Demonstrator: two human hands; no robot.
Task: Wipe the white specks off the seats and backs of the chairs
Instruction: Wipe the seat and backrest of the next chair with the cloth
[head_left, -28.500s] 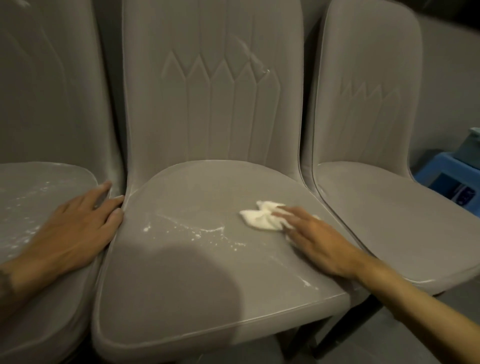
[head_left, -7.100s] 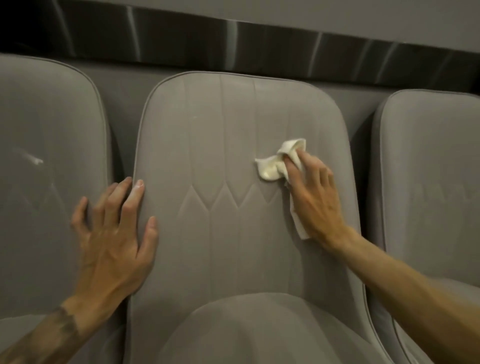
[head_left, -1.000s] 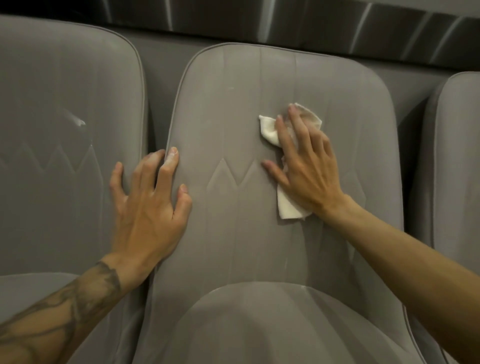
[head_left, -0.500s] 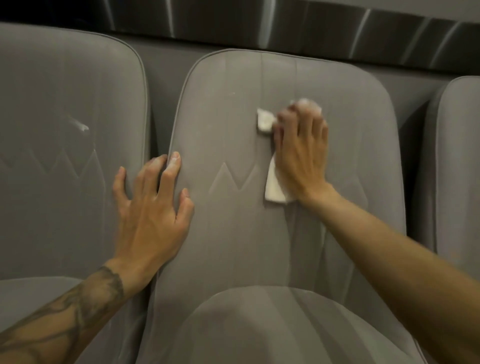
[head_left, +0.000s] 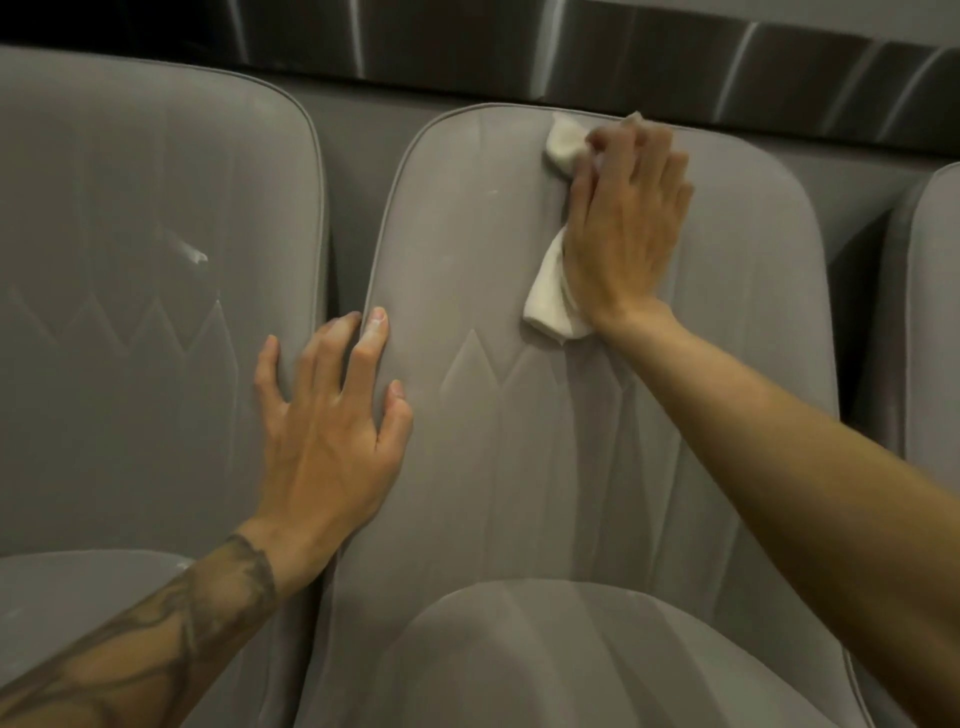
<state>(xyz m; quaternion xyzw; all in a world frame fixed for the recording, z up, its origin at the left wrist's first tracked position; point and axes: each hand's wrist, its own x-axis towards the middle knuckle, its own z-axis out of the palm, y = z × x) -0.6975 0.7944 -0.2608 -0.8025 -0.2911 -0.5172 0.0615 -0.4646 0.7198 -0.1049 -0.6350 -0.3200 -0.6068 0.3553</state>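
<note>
Up top, right hand (head_left: 623, 223) flat on cloth (head_left: 548, 304) at backrest rim (head_left: 488, 107), left hand (head_left: 327, 436) splayed.

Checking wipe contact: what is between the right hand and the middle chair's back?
Head view: a cloth lies between them, pressed to the chair back by the right hand. Its ends stick out above and below the hand.

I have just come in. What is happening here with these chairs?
A person is wiping the middle chair's back. The right hand presses a white cloth against it, near the top edge. The left hand rests with spread fingers on that back's left edge. The left chair's back shows a white smear, not yet wiped.
</note>
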